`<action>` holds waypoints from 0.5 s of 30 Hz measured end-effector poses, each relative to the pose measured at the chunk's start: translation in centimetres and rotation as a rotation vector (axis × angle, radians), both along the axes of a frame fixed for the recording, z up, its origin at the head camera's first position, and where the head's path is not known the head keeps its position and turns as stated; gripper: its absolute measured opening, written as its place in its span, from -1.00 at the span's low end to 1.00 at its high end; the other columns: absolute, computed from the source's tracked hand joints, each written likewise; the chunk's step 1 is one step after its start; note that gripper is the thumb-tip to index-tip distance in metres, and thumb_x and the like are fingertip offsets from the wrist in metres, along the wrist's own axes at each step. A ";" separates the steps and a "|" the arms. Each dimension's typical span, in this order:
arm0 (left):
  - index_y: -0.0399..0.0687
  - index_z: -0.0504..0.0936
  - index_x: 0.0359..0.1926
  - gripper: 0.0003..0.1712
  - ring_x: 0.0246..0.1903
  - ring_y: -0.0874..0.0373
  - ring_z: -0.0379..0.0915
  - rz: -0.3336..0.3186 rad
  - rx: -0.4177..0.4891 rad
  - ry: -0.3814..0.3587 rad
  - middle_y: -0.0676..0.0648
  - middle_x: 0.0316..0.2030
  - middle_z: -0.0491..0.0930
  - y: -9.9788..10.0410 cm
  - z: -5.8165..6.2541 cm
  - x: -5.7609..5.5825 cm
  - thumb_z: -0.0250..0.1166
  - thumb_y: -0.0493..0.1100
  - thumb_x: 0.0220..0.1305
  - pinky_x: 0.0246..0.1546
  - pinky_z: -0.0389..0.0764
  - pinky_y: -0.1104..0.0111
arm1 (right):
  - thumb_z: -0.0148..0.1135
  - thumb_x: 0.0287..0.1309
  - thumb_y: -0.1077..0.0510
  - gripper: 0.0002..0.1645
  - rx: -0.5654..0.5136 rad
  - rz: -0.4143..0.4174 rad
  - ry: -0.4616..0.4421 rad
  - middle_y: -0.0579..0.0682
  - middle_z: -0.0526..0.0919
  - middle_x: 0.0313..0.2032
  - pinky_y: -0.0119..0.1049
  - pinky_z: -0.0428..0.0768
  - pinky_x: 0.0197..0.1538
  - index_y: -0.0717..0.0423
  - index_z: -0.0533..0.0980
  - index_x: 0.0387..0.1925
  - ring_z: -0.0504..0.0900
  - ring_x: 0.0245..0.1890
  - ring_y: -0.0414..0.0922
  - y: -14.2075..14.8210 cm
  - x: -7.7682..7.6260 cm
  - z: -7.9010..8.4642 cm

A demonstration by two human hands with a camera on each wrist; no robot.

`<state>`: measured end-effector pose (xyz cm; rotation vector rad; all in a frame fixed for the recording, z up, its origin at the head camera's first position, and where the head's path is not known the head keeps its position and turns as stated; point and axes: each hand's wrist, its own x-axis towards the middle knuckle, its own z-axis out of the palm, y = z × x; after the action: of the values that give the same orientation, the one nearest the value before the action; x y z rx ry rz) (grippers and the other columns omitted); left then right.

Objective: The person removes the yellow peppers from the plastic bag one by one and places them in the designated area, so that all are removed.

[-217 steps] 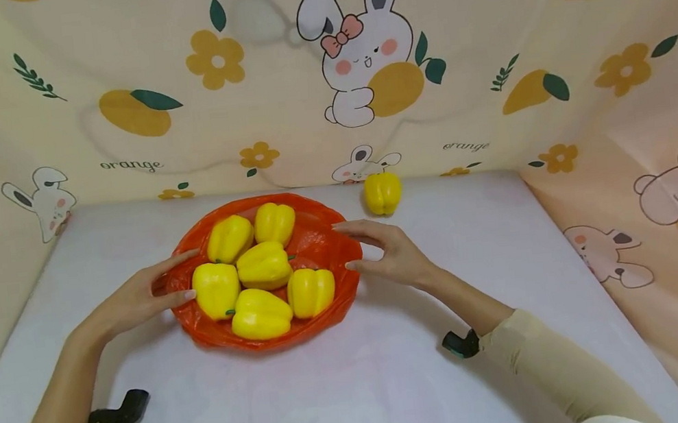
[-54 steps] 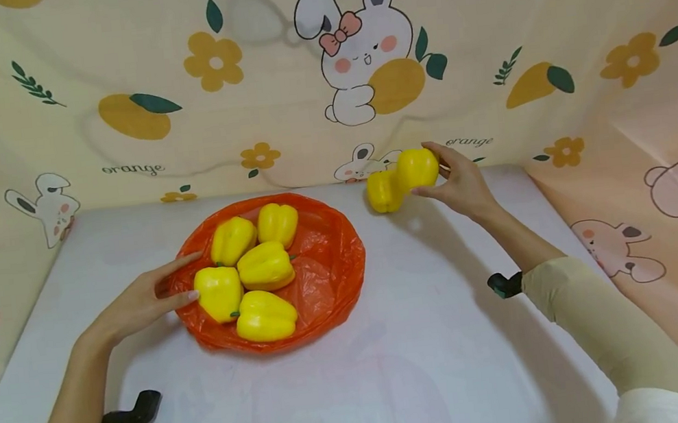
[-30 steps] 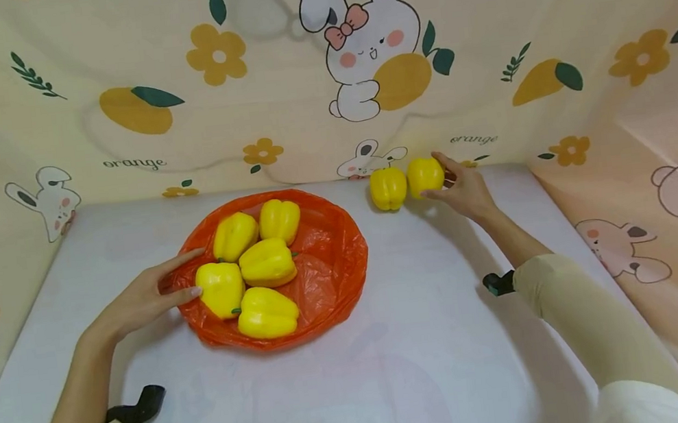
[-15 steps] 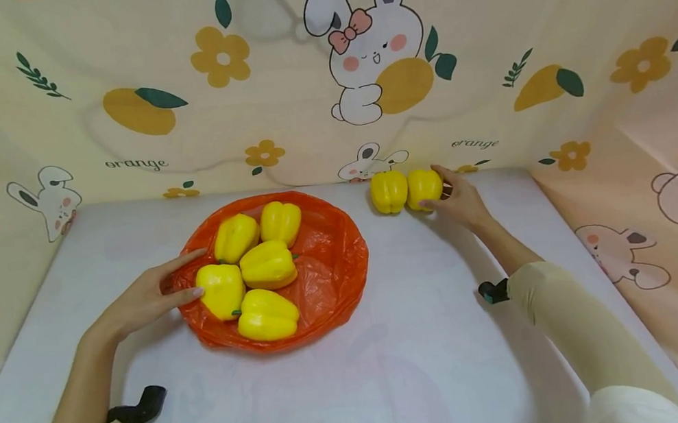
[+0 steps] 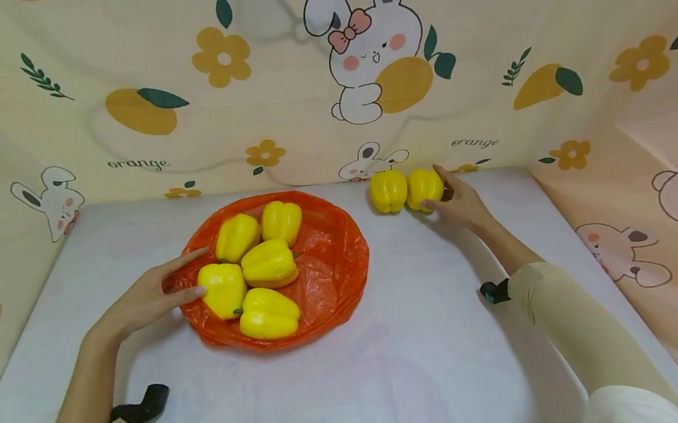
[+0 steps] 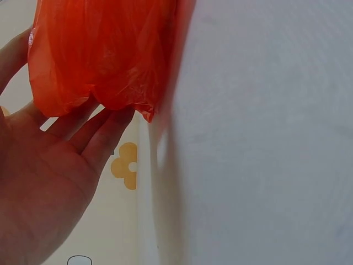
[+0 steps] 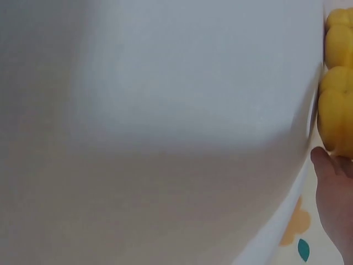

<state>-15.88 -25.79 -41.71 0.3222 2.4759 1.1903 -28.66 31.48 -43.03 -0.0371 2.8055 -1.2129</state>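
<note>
L grip (image 5: pixel 145 299): spread on red bag (image 5: pixel 349 259)
R grip (image 5: pixel 462 204): pinching yel. pepper (image 5: pixel 423 187)
Counter (image 5: pixel 357 382): pepper's now down, 2 out

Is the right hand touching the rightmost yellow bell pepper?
Touching. In the head view, the thumb of the right hand overlaps the rightmost yellow bell pepper; the right wrist view shows the thumb against it.

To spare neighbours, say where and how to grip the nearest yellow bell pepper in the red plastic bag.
Probably its blunt right end, from above right: the yellow bell pepper lies on its side, stem leftward by another pepper, bare red plastic bag to its right.
</note>
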 end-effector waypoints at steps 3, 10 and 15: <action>0.09 0.15 0.54 -0.13 0.41 -0.38 -0.05 0.007 -0.004 -0.007 -0.39 0.47 0.07 0.0 0.0 0.0 0.29 0.15 0.32 0.27 0.08 -0.39 | 0.41 0.16 -0.13 0.15 -0.027 0.019 -0.006 0.20 0.18 0.47 0.05 0.24 0.43 -0.15 -0.08 0.58 0.29 0.37 0.17 0.3 0.0 -0.1; 0.08 0.17 0.53 -0.14 0.41 -0.38 -0.04 0.000 0.006 0.004 -0.39 0.46 0.09 0.0 0.0 0.1 0.29 0.13 0.33 0.27 0.09 -0.38 | 0.42 0.15 -0.15 0.17 -0.048 0.029 -0.013 0.20 0.20 0.46 0.02 0.25 0.43 -0.18 -0.09 0.58 0.29 0.37 0.15 1.0 0.1 -0.2; 0.09 0.18 0.53 -0.15 0.41 -0.38 -0.04 -0.003 0.005 0.010 -0.38 0.46 0.09 -0.1 0.0 0.0 0.29 0.13 0.33 0.27 0.09 -0.39 | 0.41 0.16 -0.14 0.11 -0.060 0.037 0.064 0.12 0.11 0.51 -0.01 0.19 0.46 -0.15 -0.03 0.57 0.18 0.46 0.11 1.1 0.1 0.3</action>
<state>-15.86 -25.84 -41.69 0.3342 2.4804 1.1969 -28.56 32.58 -42.70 -0.1334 2.8079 -1.3092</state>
